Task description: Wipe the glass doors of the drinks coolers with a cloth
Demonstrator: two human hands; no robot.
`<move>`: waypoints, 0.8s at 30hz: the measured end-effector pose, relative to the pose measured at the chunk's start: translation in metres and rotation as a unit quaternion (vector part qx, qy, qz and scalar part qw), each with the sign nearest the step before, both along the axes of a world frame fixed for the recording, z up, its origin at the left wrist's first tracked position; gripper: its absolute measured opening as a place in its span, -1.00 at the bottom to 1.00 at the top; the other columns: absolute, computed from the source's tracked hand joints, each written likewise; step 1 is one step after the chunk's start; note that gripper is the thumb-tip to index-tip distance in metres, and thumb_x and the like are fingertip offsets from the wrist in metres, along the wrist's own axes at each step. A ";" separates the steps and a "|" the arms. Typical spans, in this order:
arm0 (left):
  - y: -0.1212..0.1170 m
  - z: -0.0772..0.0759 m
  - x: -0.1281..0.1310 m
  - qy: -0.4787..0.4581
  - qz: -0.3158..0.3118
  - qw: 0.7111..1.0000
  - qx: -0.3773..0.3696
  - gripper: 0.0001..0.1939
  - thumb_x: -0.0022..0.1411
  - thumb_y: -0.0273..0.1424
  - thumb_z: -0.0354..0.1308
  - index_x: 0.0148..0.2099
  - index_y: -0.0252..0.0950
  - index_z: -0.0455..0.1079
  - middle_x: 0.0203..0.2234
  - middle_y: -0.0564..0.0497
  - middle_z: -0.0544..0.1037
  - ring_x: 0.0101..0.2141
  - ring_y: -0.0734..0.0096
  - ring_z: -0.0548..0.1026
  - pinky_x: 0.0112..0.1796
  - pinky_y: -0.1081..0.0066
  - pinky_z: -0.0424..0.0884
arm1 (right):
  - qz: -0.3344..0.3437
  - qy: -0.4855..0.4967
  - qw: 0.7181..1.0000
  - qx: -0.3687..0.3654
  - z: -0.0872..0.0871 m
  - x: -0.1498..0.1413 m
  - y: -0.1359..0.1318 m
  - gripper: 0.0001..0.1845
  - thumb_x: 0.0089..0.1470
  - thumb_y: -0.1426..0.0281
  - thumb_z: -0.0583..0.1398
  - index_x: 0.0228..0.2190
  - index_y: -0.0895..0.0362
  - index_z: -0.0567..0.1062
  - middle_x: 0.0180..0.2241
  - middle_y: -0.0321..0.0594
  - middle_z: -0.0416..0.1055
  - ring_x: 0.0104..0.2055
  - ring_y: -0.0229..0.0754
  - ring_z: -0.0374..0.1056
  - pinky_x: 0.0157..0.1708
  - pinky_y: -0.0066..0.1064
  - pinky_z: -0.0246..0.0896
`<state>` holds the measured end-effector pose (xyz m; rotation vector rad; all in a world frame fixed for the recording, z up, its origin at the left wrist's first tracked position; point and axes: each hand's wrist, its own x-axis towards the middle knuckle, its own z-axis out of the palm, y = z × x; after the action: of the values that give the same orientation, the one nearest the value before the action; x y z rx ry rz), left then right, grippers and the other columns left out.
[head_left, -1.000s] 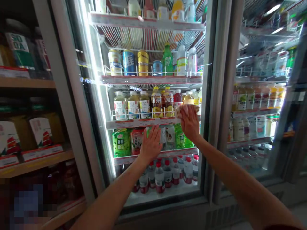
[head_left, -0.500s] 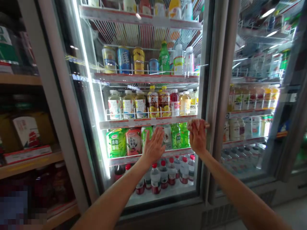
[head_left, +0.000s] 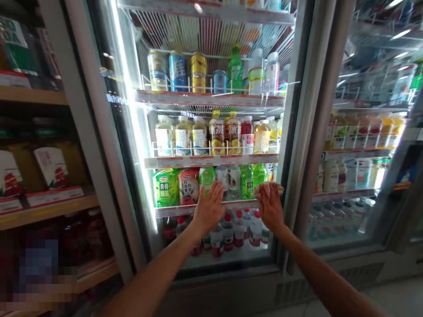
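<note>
My left hand point(head_left: 209, 209) lies flat with fingers spread on the glass door point(head_left: 238, 259) of a lit drinks cooler, in front of a green bottle point(head_left: 207, 178). To its right, my right hand point(head_left: 271, 212) presses a crumpled, light pinkish cloth point(head_left: 279, 189) to the same glass, close to the door's right-hand frame. Fingers lie over the cloth, and part of it is hidden beneath them. Behind the pane, level with the hands, stand a reddish tea bottle point(head_left: 188, 187) and several green bottles.
A metal door frame point(head_left: 313, 132) divides this cooler from another glass-fronted cooler point(head_left: 357, 229) on the right. On the left, wooden shelves point(head_left: 49, 211) hold large bottles with price labels. Cans and tea bottles point(head_left: 216, 134) fill the upper cooler shelves. Below the doors runs a vent grille point(head_left: 346, 277).
My right hand has slid down the glass with the cloth, from the shelf's price strip to the lower bottles. My left hand sits slightly lower too. The view has shifted somewhat.
</note>
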<state>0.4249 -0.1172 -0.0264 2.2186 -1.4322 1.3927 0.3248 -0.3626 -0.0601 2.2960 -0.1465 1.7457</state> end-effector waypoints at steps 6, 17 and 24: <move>0.006 -0.004 0.001 0.001 0.021 1.000 -0.010 -0.42 0.22 -0.21 -0.10 0.23 -0.38 0.03 0.23 -0.13 0.03 0.24 0.22 -0.10 0.18 0.01 -0.22 | 0.010 -0.046 0.999 0.007 0.052 0.017 0.011 -0.32 0.12 0.43 0.02 0.22 0.06 -0.11 0.29 -0.11 -0.31 0.30 0.07 -0.32 0.18 0.07 -0.11; 0.044 -0.022 0.014 0.003 0.048 0.999 -0.013 -0.43 0.21 -0.23 -0.07 0.21 -0.37 0.07 0.22 -0.12 0.06 0.23 0.20 -0.02 0.19 0.01 -0.21 | 0.036 0.022 0.999 -0.030 0.041 0.034 0.062 -0.36 0.09 0.47 0.03 0.20 0.09 0.01 0.28 -0.07 -0.22 0.30 0.03 -0.31 0.17 0.03 -0.12; 0.076 -0.036 0.021 0.031 0.068 0.997 -0.007 -0.40 0.19 -0.22 -0.04 0.22 -0.37 0.05 0.22 -0.13 0.05 0.23 0.20 -0.03 0.19 0.03 -0.18 | 0.084 0.202 0.961 -0.169 0.006 0.033 0.086 -0.35 0.04 0.54 0.05 0.17 0.07 0.07 0.22 -0.17 0.02 0.28 -0.07 -0.18 0.19 -0.09 -0.08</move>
<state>0.4460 -0.0410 -0.0622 2.3686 -1.2702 1.3564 0.3579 -0.2765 -0.0538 2.3907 0.4000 1.2105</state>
